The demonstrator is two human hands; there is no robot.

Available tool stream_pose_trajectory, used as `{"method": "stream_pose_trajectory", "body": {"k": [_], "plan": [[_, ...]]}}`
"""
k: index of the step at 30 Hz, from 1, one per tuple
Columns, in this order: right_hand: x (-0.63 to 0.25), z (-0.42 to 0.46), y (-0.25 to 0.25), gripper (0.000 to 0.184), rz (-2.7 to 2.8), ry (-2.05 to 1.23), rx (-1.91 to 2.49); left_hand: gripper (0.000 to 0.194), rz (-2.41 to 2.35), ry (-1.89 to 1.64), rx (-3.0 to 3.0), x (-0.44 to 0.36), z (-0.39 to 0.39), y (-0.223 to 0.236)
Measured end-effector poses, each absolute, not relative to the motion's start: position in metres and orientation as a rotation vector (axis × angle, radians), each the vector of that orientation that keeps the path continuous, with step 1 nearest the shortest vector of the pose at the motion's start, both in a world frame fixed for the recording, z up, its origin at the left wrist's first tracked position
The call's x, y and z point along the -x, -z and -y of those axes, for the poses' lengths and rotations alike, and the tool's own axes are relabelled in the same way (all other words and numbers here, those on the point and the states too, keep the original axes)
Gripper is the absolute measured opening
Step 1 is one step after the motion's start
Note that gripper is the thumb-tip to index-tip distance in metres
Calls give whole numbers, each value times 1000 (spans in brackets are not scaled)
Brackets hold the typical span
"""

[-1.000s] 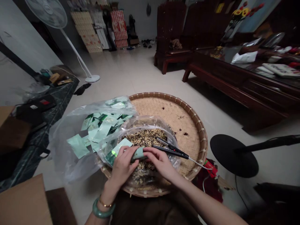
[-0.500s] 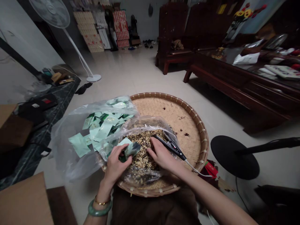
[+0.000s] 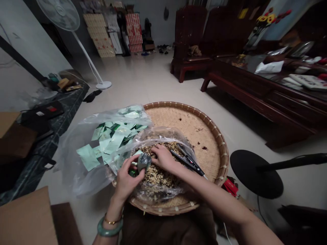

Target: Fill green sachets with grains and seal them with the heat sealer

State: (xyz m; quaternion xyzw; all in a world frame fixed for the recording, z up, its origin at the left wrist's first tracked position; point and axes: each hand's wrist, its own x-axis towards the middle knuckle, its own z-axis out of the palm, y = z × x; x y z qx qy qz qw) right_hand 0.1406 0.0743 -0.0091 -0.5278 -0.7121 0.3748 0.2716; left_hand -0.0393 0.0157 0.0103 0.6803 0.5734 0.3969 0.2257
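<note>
One left hand point(image 3: 125, 182), one right hand point(image 3: 165, 158). One round bamboo tray point(image 3: 204, 126). Two clear plastic bags: one point(image 3: 76, 170) of green sachets point(image 3: 109, 143), too many to count, one point(image 3: 163, 194) of dried loose mix point(image 3: 155, 170). One sachet point(image 3: 143, 162) in the left hand. One pair of black electric tongs point(image 3: 187, 162). One jade bangle point(image 3: 107, 231), one gold bracelet point(image 3: 111, 222). One standing fan point(image 3: 58, 10). One round black stand base point(image 3: 255, 174).

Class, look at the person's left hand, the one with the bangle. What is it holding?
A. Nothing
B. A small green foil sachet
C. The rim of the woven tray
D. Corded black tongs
B. The left hand pinches a small green foil sachet in its fingers, while the corded black tongs lie away from it, beyond the right hand.
</note>
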Motion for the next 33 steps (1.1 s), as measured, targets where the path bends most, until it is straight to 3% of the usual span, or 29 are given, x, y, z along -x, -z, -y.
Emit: {"method": "stream_pose_trajectory", "body": {"k": [5,11,17,22,33], "plan": [[-156,-72,5,10,1486,-1205,1308,50,-1507,-1132,-1766,29,-18,-5],[-172,-60,-5,48,903,-1543,1118,58,-1485,-1140,-1804,18,-20,-2],[-176,-60,-15,29,236,-1791,840,59,-1490,-1131,-1885,13,-20,-1],[-172,-59,-25,22,207,-1709,811,61,-1382,-1156,-2111,8,-21,-4],[-166,-54,-29,30,279,-1659,834,40,-1287,-1110,-2372,8,-22,-3]]}}
